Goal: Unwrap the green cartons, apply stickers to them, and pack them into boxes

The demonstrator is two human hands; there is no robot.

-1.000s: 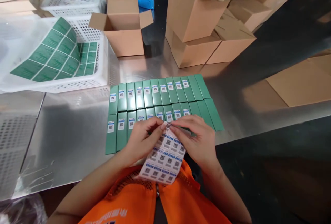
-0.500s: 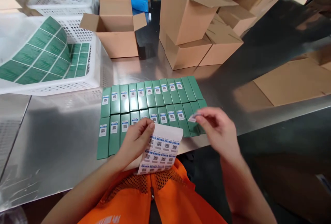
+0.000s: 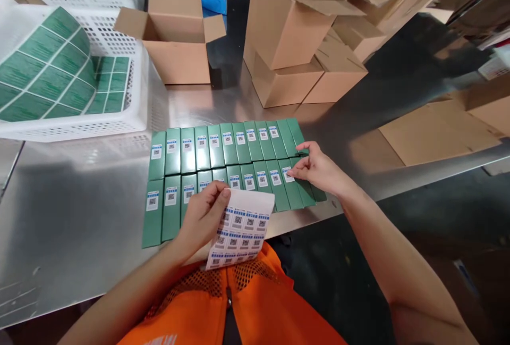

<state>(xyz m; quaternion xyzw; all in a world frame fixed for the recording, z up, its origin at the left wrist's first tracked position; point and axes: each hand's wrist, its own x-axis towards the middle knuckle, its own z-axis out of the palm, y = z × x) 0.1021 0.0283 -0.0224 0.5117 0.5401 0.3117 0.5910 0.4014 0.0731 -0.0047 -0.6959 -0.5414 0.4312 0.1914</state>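
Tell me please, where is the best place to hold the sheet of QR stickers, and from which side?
Probably the curled top-left edge of the sticker sheet, from the left, where the left hand pinches it. That margin seems free of stickers, and the rest hangs free over the table edge.

Your worktop (image 3: 99, 201) is brushed metal, smooth and shiny, and it reflects the things on it. The green boxes (image 3: 223, 164) on the worktop are thin card with a slight gloss. The sticker sheet (image 3: 243, 228) in your left hand (image 3: 201, 217) is glossy white paper. Behind the green boxes, the cartons (image 3: 290, 31) are matt brown cardboard. Left of the green boxes, the basket (image 3: 115, 121) is white perforated plastic. Your vest (image 3: 239, 308) is orange mesh cloth.
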